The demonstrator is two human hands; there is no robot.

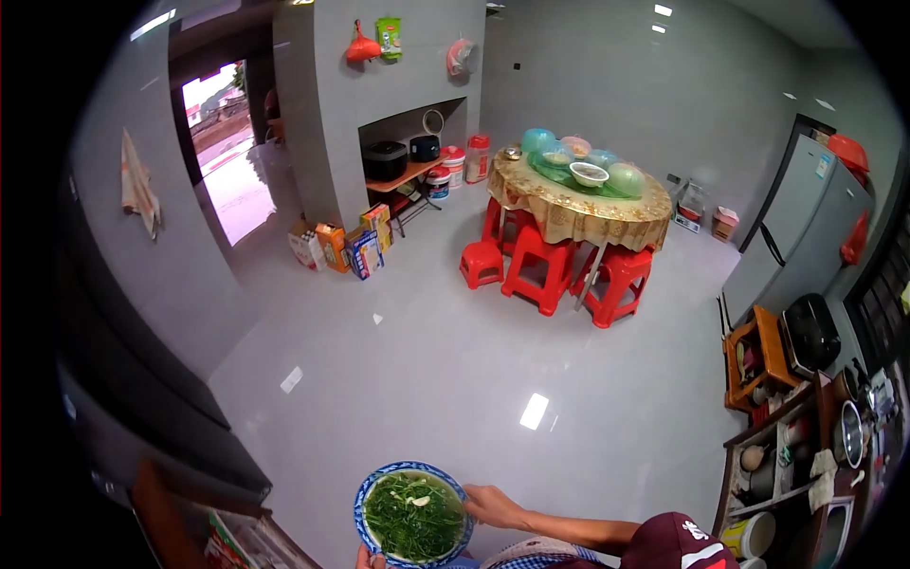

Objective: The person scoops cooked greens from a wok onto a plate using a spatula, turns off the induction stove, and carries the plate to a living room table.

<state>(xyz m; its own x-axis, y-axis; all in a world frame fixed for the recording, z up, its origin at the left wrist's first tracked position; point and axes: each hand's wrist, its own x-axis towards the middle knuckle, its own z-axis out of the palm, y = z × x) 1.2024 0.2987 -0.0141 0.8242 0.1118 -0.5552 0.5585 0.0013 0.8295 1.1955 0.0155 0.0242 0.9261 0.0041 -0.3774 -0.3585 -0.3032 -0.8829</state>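
Observation:
I hold a blue-and-white bowl (361,504) low in front of me, at the bottom of the view. Leafy greens (409,526) in broth fill it, with a few pale pieces on top that look like garlic. My right hand (494,506) grips the bowl's right rim, its fingers closed round the edge. At the lower left rim, my left hand (371,559) has its fingers against the bowl; the frame's bottom edge cuts off most of that hand.
Ahead stands a round table (652,211) with a gold cloth, bearing bowls and covered dishes. Red plastic stools (540,275) stand around its near side. Boxes (365,254) sit on the floor by the wall. A fridge (791,223) and cluttered shelves (773,455) line the right.

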